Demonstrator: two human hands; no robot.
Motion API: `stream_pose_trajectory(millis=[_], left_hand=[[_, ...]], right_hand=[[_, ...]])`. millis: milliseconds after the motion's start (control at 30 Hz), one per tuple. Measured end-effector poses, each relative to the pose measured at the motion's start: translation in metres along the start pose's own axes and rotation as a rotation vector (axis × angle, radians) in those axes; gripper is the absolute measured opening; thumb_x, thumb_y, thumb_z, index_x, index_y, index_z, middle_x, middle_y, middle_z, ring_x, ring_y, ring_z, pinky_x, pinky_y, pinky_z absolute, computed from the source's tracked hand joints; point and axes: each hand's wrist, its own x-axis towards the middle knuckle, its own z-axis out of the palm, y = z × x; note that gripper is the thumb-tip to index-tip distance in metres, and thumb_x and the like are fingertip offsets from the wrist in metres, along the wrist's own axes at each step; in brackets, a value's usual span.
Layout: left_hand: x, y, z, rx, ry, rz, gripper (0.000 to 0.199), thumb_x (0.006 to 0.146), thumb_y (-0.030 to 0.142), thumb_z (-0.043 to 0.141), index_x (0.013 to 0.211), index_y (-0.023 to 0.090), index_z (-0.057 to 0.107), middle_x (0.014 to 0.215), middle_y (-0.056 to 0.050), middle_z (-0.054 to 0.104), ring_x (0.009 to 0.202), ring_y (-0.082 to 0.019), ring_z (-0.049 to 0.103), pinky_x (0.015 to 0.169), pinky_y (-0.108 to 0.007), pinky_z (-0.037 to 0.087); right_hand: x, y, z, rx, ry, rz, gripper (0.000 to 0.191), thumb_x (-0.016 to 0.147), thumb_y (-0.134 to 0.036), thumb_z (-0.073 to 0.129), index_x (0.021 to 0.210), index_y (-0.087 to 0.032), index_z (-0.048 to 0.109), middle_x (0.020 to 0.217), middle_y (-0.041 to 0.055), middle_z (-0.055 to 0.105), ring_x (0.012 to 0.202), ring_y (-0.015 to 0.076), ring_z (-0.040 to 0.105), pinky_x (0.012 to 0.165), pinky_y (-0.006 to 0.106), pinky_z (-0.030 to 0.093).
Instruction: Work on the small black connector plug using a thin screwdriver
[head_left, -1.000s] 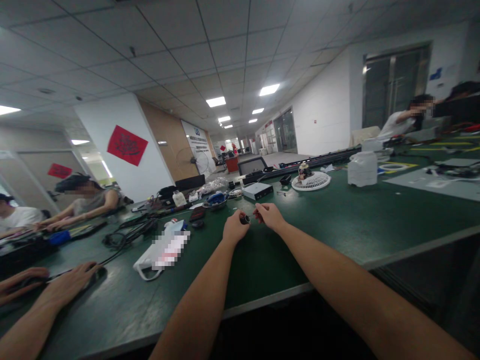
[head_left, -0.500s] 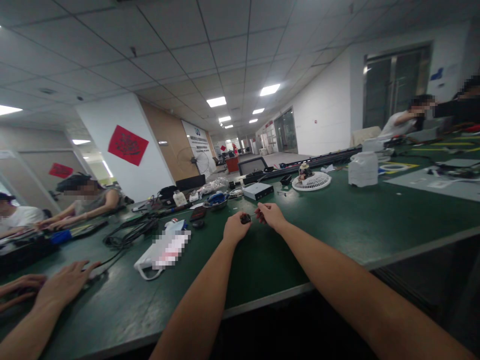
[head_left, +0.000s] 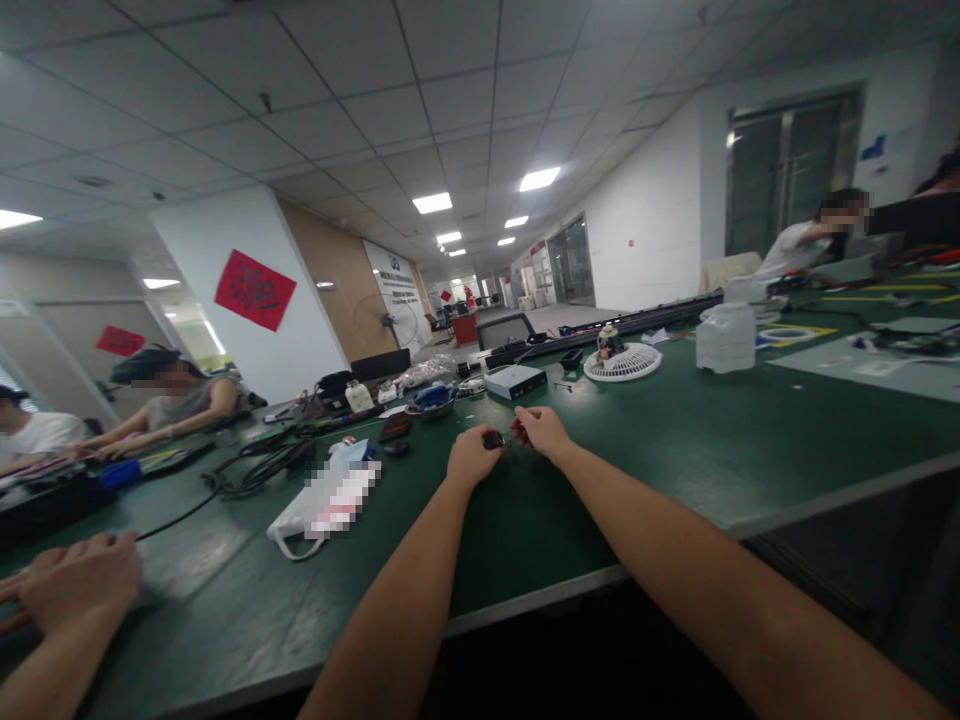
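My left hand [head_left: 473, 456] is closed round a small dark part [head_left: 493, 440], which pokes out between thumb and fingers just above the green table [head_left: 525, 540]. Close by on the right, my right hand [head_left: 541, 434] has its fingertips pinched together, pointing at that part. Whatever the right fingers pinch is too small to name. A narrow gap separates the two hands. Just beyond them lies a silver and black box-shaped drive [head_left: 516, 381].
A white fan grille [head_left: 622, 362] and a white plastic jug [head_left: 726, 338] stand to the right. Leftward lie a white bag [head_left: 330, 505], a dark mouse-like object [head_left: 396, 447], a blue item in a bowl [head_left: 433, 398] and black cables [head_left: 262, 465]. A co-worker's hands [head_left: 82, 580] are at far left.
My two hands stay nearly in place; the dark part in the left one has turned slightly. The co-worker's hand at the left has drawn back leftward and curled.
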Motion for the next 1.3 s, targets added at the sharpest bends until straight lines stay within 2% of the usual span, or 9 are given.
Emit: stream_pose_trajectory(millis=[200,333,433,567,800,1067,1300], left_hand=[[-0.001,0.001,-0.001,0.02,0.004,-0.01,0.029,0.098,0.034,0.063,0.121,0.017,0.064,0.121,-0.01,0.066,0.106,-0.023,0.065,0.093,-0.045,0.056],[-0.001,0.001,-0.001,0.029,0.015,-0.029,0.03,0.098,0.035,0.063,0.122,0.016,0.063,0.121,-0.01,0.066,0.106,-0.024,0.066,0.092,-0.045,0.056],[0.0,-0.001,0.0,0.034,0.025,-0.046,0.031,0.098,0.035,0.063,0.122,0.016,0.063,0.122,-0.01,0.065,0.106,-0.024,0.065,0.093,-0.046,0.055],[0.0,-0.002,0.001,0.036,0.028,-0.055,0.031,0.098,0.035,0.063,0.122,0.016,0.063,0.122,-0.01,0.065,0.106,-0.024,0.065,0.093,-0.046,0.055],[0.0,-0.002,0.002,0.028,0.023,-0.046,0.03,0.098,0.035,0.063,0.121,0.017,0.064,0.122,-0.01,0.066,0.108,-0.024,0.065,0.094,-0.046,0.055],[0.001,-0.003,0.003,0.012,0.018,-0.026,0.029,0.098,0.034,0.063,0.121,0.017,0.064,0.123,-0.01,0.065,0.108,-0.024,0.065,0.093,-0.046,0.055],[0.001,-0.005,0.005,-0.018,0.003,0.025,0.03,0.098,0.034,0.063,0.122,0.017,0.063,0.122,-0.01,0.065,0.106,-0.024,0.065,0.092,-0.045,0.056]], right_hand=[[0.0,0.004,0.002,-0.064,0.008,-0.039,0.024,0.1,-0.035,0.06,0.109,-0.014,0.066,0.095,0.0036,0.07,0.072,0.0137,0.067,0.063,0.029,0.058],[0.001,0.001,0.0,-0.117,0.062,-0.096,0.024,0.1,-0.035,0.06,0.109,-0.014,0.065,0.095,0.0036,0.069,0.072,0.0137,0.067,0.063,0.029,0.058],[0.002,0.001,-0.004,-0.176,0.091,-0.143,0.025,0.1,-0.036,0.06,0.113,-0.014,0.065,0.101,0.005,0.07,0.079,0.0159,0.069,0.068,0.032,0.059],[0.0,0.006,-0.007,-0.296,0.05,-0.167,0.022,0.1,-0.034,0.061,0.111,-0.016,0.067,0.106,0.0061,0.07,0.086,0.0176,0.069,0.076,0.036,0.059],[-0.006,0.014,-0.007,-0.434,-0.012,-0.186,0.022,0.098,-0.031,0.064,0.112,-0.015,0.066,0.108,0.0064,0.07,0.089,0.0187,0.069,0.078,0.038,0.059],[0.003,0.014,-0.007,-0.384,0.056,-0.197,0.023,0.098,-0.03,0.064,0.115,-0.015,0.065,0.111,0.007,0.069,0.092,0.0196,0.069,0.08,0.039,0.059],[0.009,0.02,0.001,-0.246,0.029,-0.247,0.023,0.098,-0.03,0.064,0.115,-0.014,0.065,0.108,0.0064,0.07,0.088,0.0187,0.07,0.076,0.037,0.06]])
